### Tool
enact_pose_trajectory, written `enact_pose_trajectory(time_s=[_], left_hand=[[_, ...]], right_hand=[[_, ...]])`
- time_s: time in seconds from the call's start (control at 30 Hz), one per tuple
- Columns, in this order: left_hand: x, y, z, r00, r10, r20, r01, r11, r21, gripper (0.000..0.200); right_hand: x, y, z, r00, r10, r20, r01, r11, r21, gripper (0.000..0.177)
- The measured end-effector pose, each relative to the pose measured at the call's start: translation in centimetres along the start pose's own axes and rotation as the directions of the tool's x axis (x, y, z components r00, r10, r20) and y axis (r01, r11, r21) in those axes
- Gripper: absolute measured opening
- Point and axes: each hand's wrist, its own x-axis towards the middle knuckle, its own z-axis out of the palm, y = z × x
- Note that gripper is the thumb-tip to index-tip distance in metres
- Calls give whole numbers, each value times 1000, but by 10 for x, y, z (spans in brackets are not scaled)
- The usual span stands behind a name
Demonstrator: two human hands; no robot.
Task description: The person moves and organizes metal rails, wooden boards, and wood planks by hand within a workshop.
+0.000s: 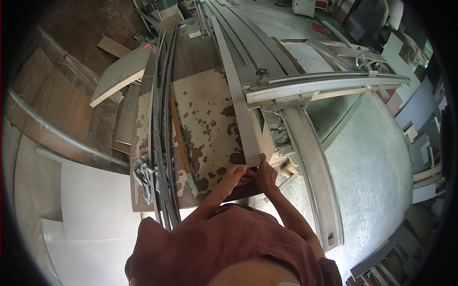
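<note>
A long, narrow grey strip (237, 97) runs from the far end of the worn table (207, 109) to its near edge. My left hand (234, 177) is closed at the strip's near end, its fingertips close to my other hand. On the right side of that same end, my right hand (265, 175) is closed on the strip, its thumb pointing up along it. The spot where the fingers of both hands meet is small and partly hidden, so what the left fingers pinch is unclear.
Dark metal bars (164, 119) and an orange strip (177, 128) lie along the table's left part. A crumpled grey cloth (144, 177) hangs by its left edge. To the right stands a metal rail (324, 86) with a sliding arm (312, 167). White sheets (93, 195) lie at the lower left.
</note>
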Motion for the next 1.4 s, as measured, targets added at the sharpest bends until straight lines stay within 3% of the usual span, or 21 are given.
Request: enact_pose_trajectory(time_s=[0.33, 0.43, 0.5, 0.63, 0.73, 0.8, 0.83, 0.9, 0.93, 1.0, 1.13, 1.23, 1.4], left_hand=[[16, 3, -14, 1000, -26, 11, 27, 998, -53, 35], [24, 11, -19, 999, -34, -15, 33, 999, -40, 34], [26, 17, -20, 999, 48, 13, -47, 996, -75, 33], [47, 10, -35, 999, 3, 38, -1, 997, -76, 34], [64, 10, -41, 1000, 0, -31, -1, 999, -50, 34], [75, 17, -37, 960, 113, -257, -58, 976, 212, 36], [77, 22, -34, 961, 111, -254, -57, 976, 211, 36], [82, 30, -27, 969, 78, -233, -81, 997, -2, 39], [87, 33, -27, 971, 76, -227, -79, 997, -2, 39], [96, 37, -30, 989, 69, -131, -98, 967, -234, 37], [116, 43, -45, 991, 93, -101, -115, 964, -240, 39], [135, 45, -58, 992, 124, -12, -123, 963, -241, 40], [133, 67, -51, 989, 82, -123, -107, 972, -210, 43]], right_hand=[[14, -5, -2, 995, 22, 94, -17, 998, -57, 84], [13, -11, -5, 999, 6, 46, -4, 999, -51, 87], [12, -17, -10, 999, 24, 31, -22, 997, -68, 88], [13, -19, -11, 1000, 18, 0, -18, 997, -68, 88], [13, -18, -11, 1000, 1, 18, 2, 993, -114, 87], [15, -24, -15, 998, 30, 54, -24, 995, -95, 86], [16, -27, -18, 998, 33, 54, -28, 995, -97, 86], [17, -31, -23, 998, 27, 49, -23, 996, -84, 84], [19, -33, -25, 998, 33, 47, -28, 996, -85, 84], [26, -37, -28, 1000, -18, -16, 17, 999, -52, 84], [46, -47, -29, 1000, 11, -7, -12, 999, -46, 84], [62, -44, -18, 994, -45, -103, 38, 997, -69, 84], [74, -54, -25, 1000, 25, -13, -25, 998, -50, 82]])
